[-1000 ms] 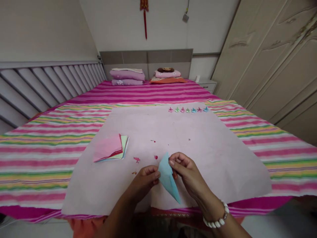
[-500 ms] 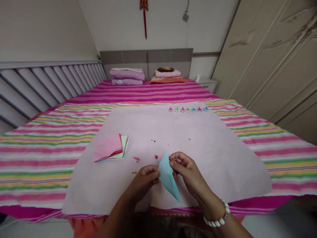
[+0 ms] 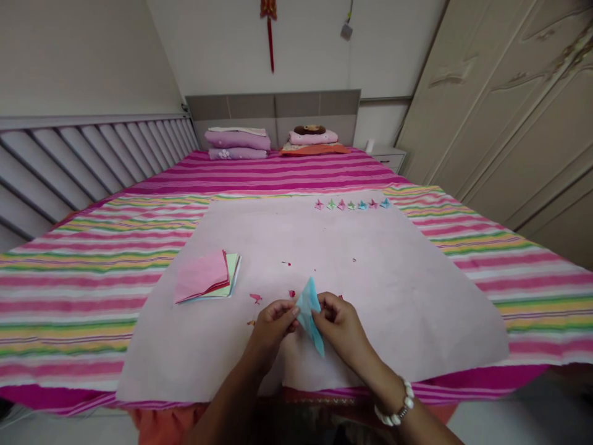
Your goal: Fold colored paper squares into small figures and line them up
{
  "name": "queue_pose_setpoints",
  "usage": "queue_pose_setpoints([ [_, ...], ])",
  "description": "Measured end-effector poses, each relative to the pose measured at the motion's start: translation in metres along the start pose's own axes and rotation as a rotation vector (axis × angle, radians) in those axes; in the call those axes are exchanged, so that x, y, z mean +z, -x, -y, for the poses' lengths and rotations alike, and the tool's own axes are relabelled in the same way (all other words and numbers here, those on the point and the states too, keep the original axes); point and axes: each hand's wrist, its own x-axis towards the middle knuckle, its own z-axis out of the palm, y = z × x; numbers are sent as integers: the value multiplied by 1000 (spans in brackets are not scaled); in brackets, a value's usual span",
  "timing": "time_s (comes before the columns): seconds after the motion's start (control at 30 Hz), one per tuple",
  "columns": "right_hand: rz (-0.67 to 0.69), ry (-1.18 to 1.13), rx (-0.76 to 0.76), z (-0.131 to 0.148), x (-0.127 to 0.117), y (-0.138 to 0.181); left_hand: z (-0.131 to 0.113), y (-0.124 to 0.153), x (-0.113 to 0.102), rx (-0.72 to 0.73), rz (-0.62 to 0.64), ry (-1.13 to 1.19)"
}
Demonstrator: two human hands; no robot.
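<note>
A light blue sheet of origami paper (image 3: 307, 312), folded into a pointed shape, is held above the pale mat between both hands. My left hand (image 3: 274, 321) pinches its left edge between thumb and fingers. On the opposite side, my right hand (image 3: 340, 321) grips the right edge, the thumb pressed on the paper and the other fingers behind it. White beads circle my right wrist. Small red paper pieces (image 3: 256, 298) lie just beyond my left hand.
The pale mat (image 3: 407, 296) covers the near part of a striped bed. At left lies a stack of coloured paper (image 3: 204, 275). Several small folded paper figures (image 3: 352, 205) stand in a row at the far right. Folded bedding (image 3: 238, 143) rests by the headboard.
The blue paper has turned more upright and looks narrower. My right hand has shifted slightly down, its thumb now on the paper's face. A red bit shows beyond the right hand.
</note>
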Motion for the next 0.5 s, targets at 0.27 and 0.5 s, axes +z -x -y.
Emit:
queue_pose_setpoints([
  [0.27, -139, 332, -191, -3, 8, 2, -4, 5, 13, 97, -28, -200],
  [0.5, -124, 377, -251, -4, 9, -1, -4, 5, 17, 235, 6, -397],
])
